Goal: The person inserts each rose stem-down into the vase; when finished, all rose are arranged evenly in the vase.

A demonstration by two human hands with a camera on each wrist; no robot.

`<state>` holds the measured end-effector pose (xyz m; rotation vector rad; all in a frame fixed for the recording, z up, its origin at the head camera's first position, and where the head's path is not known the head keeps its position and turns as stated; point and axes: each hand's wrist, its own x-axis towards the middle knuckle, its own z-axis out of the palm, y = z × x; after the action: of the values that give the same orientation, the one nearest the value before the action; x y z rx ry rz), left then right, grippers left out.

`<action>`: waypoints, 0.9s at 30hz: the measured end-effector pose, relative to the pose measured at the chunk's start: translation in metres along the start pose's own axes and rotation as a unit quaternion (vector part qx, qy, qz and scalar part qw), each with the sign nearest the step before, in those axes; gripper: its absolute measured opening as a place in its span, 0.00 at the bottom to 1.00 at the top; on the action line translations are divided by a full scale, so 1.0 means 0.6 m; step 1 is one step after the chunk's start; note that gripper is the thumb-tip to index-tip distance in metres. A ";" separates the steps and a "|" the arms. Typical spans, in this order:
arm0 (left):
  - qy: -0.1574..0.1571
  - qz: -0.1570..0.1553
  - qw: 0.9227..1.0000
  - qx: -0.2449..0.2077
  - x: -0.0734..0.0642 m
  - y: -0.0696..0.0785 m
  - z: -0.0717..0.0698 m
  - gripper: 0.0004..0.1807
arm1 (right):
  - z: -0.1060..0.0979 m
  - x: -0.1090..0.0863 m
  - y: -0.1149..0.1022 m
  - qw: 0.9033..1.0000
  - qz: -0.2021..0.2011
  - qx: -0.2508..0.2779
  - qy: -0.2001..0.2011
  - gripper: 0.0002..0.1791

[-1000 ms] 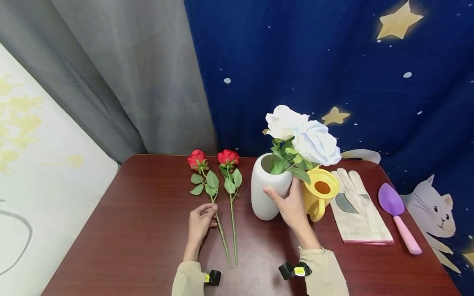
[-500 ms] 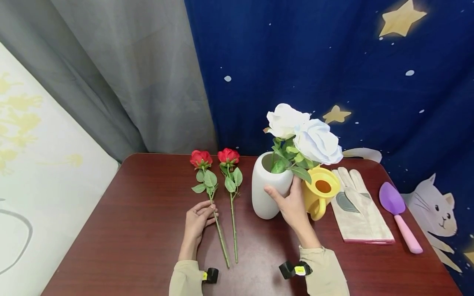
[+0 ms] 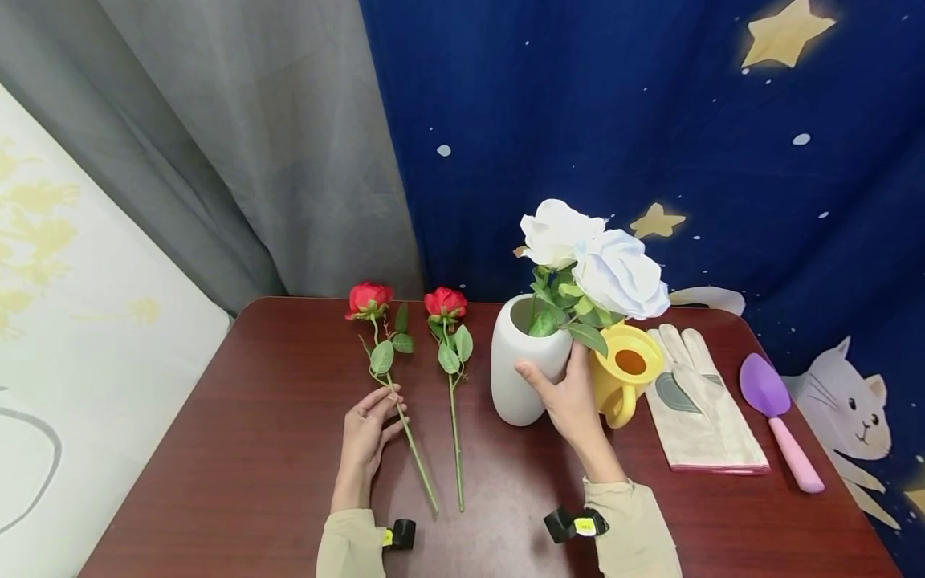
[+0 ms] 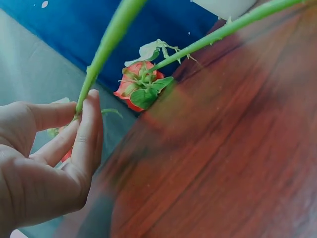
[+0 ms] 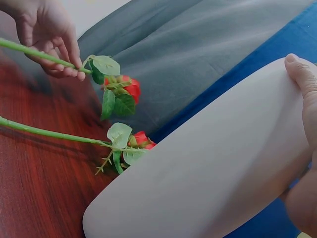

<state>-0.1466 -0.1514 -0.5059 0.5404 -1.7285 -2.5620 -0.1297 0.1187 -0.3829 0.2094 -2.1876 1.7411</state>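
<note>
My left hand (image 3: pixel 367 433) pinches the stem of a red rose (image 3: pixel 370 299) between thumb and fingers, just below its leaves. In the right wrist view that stem (image 5: pixel 29 51) hangs above the table. A second red rose (image 3: pixel 446 303) lies on the table to its right, stem toward me. My right hand (image 3: pixel 572 401) grips the right side of a white vase (image 3: pixel 516 377), thumb across its front. Two large white roses (image 3: pixel 621 273) with green leaves stand in the vase, leaning right; their lower stems are hidden inside it.
A yellow watering can (image 3: pixel 614 369) stands close against the right hand. Beyond it lie beige work gloves (image 3: pixel 711 425) and a purple trowel (image 3: pixel 766 389) with a pink handle. A blue curtain (image 3: pixel 491 160) hangs along the back edge of the brown table (image 3: pixel 275 433).
My left hand has moved left with the red rose, whose bloom swung briefly right and then left, away from the second rose. The right hand stays on the vase.
</note>
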 end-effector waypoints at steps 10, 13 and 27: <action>-0.012 0.023 0.998 -0.056 -0.006 0.013 0.001 0.13 | -0.001 -0.001 -0.001 1.000 0.003 -0.005 0.000 0.47; -0.018 0.024 0.997 -0.067 -0.012 0.022 0.004 0.12 | -0.001 -0.001 0.000 1.000 0.003 -0.005 0.000 0.47; -0.123 0.058 0.970 -0.203 -0.040 0.083 0.032 0.07 | -0.002 -0.002 0.001 1.000 -0.008 -0.006 0.002 0.47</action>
<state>-0.1390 -0.1489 -0.4479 0.1062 -1.1770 -2.8743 -0.1289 0.1198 -0.3838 0.2203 -2.1871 1.7169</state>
